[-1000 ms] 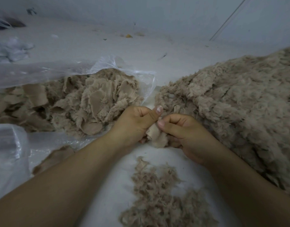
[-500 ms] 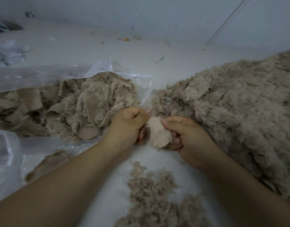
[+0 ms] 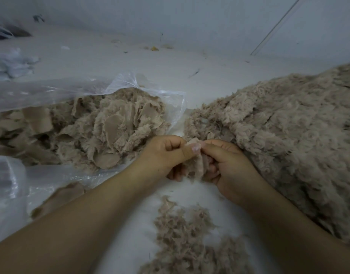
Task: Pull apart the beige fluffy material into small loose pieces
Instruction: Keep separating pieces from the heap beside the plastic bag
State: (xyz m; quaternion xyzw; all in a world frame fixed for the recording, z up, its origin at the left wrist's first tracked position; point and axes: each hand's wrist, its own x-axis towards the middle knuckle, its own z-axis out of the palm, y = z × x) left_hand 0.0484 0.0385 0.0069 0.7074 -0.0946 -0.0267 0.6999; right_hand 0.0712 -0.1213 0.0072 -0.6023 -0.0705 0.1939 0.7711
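A small beige fluffy piece (image 3: 196,165) hangs between my two hands at the centre of the view. My left hand (image 3: 164,155) pinches its top edge with thumb and curled fingers. My right hand (image 3: 227,165) pinches the same piece from the right, thumb tip against my left thumb. Below the hands lies a pile of loose pulled fibres (image 3: 188,240) on the white surface. A big heap of beige fluffy material (image 3: 284,135) fills the right side.
A clear plastic bag (image 3: 57,91) on the left holds more beige pieces (image 3: 103,133) with flat fabric backing. Another plastic fold (image 3: 8,186) lies at the lower left. White fluff (image 3: 10,64) sits far left. A white wall runs along the back.
My hands have come closer together and the piece now hangs folded and narrow between them. The rounded face it showed half a second ago is turned away.
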